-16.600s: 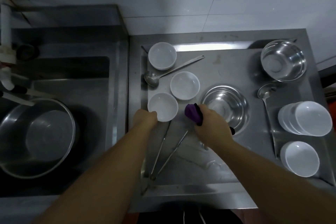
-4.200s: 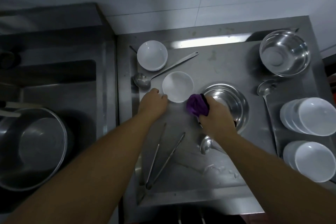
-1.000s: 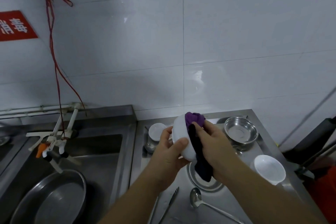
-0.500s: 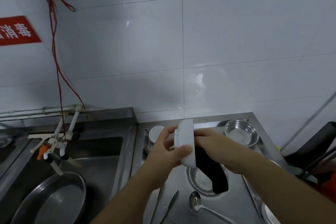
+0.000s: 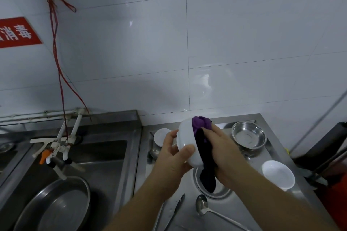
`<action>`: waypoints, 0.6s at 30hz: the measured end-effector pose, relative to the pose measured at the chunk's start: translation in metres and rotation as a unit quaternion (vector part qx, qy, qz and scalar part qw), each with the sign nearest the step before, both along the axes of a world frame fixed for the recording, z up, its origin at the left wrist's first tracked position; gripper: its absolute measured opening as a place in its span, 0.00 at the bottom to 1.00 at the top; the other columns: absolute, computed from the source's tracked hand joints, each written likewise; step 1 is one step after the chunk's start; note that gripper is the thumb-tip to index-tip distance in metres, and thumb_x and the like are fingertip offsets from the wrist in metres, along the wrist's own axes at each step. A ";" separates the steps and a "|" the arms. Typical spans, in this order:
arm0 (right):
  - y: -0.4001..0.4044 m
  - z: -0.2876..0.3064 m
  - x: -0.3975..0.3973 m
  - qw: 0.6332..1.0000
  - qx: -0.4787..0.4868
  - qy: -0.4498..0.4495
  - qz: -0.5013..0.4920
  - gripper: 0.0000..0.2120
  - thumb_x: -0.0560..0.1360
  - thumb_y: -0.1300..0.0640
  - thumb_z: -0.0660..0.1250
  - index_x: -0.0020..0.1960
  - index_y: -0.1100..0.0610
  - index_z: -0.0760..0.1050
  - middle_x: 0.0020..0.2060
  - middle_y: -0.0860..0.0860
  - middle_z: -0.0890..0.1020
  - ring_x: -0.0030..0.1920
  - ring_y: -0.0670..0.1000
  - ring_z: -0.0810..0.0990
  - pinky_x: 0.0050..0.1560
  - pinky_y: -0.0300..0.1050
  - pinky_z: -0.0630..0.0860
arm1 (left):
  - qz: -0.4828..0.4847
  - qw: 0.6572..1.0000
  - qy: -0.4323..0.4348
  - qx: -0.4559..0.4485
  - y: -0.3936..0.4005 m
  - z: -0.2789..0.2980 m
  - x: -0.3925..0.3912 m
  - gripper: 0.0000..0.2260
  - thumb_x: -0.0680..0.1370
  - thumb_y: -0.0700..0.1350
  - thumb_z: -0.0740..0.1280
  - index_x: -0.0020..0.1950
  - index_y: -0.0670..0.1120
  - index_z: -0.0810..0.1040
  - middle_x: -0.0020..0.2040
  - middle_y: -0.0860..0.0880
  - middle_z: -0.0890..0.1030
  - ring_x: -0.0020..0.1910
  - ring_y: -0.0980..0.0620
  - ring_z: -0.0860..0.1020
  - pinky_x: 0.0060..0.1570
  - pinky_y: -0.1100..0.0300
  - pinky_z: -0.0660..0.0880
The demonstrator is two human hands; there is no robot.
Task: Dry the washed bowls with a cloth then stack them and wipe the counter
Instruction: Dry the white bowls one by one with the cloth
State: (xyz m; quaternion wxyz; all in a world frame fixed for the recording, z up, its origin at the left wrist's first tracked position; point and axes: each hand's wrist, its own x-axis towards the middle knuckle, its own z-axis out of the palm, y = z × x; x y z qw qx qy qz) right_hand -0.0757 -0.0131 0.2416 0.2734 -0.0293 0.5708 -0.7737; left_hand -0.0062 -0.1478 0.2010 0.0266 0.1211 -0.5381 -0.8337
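Observation:
My left hand (image 5: pixel 173 157) grips a white bowl (image 5: pixel 185 140) tipped on its side above the steel counter (image 5: pixel 277 157), thumb on its outer wall. My right hand (image 5: pixel 218 148) holds a purple cloth (image 5: pixel 201 124) pressed into the bowl's mouth; a dark tail of the cloth hangs down below it. Another white bowl (image 5: pixel 161 137) sits at the counter's back left. A stack of white bowls (image 5: pixel 278 176) stands at the right.
A steel bowl (image 5: pixel 248 136) sits at the back right, another steel bowl (image 5: pixel 214 191) under my hands. A ladle (image 5: pixel 201 205) and tongs (image 5: pixel 176 208) lie near the front. Left is a sink (image 5: pixel 97 157) with a large steel basin (image 5: pixel 56 206) and a tap (image 5: pixel 56 154).
The bowl has turned in my left hand and the cloth has bunched up at its upper rim again; the view has shifted slightly.

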 end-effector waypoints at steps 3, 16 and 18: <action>-0.003 -0.001 -0.001 0.986 0.122 0.112 0.032 0.10 0.84 0.48 0.64 0.56 0.37 0.83 0.49 0.48 0.89 0.52 0.55 0.88 0.53 0.57 0.86 | 0.016 0.999 -0.004 -0.033 0.002 0.003 -0.001 0.38 0.66 0.54 0.83 0.72 0.55 0.71 0.62 0.46 0.84 0.62 0.42 0.84 0.56 0.43 0.84; 0.018 0.003 -0.004 0.982 0.015 -0.181 0.052 0.26 0.81 0.40 0.67 0.62 0.62 0.84 0.51 0.62 0.88 0.45 0.61 0.88 0.40 0.52 0.84 | -0.091 0.932 0.032 -0.349 -0.023 0.003 -0.002 0.44 0.66 0.59 0.83 0.75 0.70 0.62 0.70 0.63 0.72 0.68 0.50 0.77 0.55 0.58 0.84; 0.019 -0.002 0.000 0.979 -0.017 -0.196 0.045 0.30 0.77 0.35 0.72 0.63 0.60 0.85 0.58 0.63 0.87 0.54 0.64 0.88 0.45 0.54 0.85 | -0.097 0.913 0.023 -0.396 -0.024 -0.001 -0.003 0.45 0.66 0.61 0.83 0.75 0.72 0.60 0.71 0.63 0.70 0.67 0.51 0.76 0.53 0.64 0.83</action>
